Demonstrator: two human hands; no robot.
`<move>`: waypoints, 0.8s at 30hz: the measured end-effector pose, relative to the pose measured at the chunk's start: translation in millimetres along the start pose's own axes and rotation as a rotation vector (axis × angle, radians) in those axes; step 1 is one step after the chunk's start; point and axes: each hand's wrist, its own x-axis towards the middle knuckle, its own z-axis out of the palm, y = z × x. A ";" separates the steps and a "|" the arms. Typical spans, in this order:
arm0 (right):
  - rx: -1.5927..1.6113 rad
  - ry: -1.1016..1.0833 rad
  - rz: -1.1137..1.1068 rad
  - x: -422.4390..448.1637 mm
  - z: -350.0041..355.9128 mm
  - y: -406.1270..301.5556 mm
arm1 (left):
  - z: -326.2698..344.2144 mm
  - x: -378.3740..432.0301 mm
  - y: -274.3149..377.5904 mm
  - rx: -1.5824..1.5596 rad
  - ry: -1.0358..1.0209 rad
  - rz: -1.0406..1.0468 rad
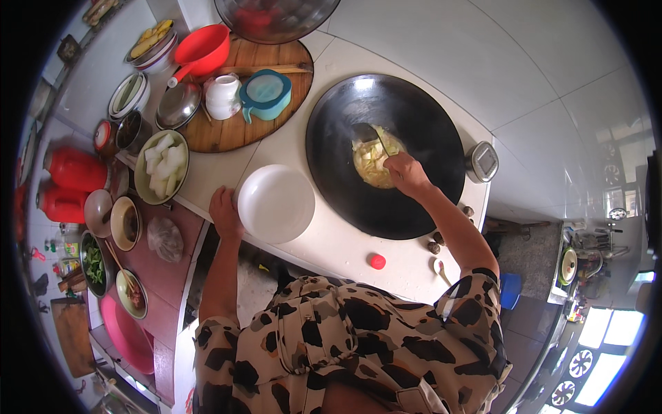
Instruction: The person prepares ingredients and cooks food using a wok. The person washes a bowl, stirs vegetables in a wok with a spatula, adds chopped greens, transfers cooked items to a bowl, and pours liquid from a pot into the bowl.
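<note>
My right hand (406, 175) grips the handle of a dark spatula (381, 141) inside a large black wok (341, 191). The spatula's blade dips into pale chopped vegetables in yellowish broth (373, 164) at the bottom of the wok. A white bowl (276, 204) with a bare inside stands on the counter left of the wok. Beside that bowl's left rim is my left hand (226, 212), at the counter's edge. Whether its fingers hold the rim or only rest next to it is unclear.
A wooden board (227, 137) carries a teal lidded container (266, 95) and white bowls (223, 97). Cut white vegetable pieces fill a green bowl (181, 185) at left. A red cap (378, 262), spoon (440, 270) and square-topped jar (482, 162) lie around the wok.
</note>
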 end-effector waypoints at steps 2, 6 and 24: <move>0.005 -0.016 0.004 -2.0 0.4 -1.7 | -0.6 0.2 0.2 0.028 -0.002 0.010; -0.027 -0.062 -0.098 -6.4 8.5 1.7 | -2.5 -0.2 -2.4 0.168 -0.017 0.122; 0.137 -0.016 -0.020 -8.6 2.5 8.7 | -4.9 1.8 2.6 0.176 -0.011 0.147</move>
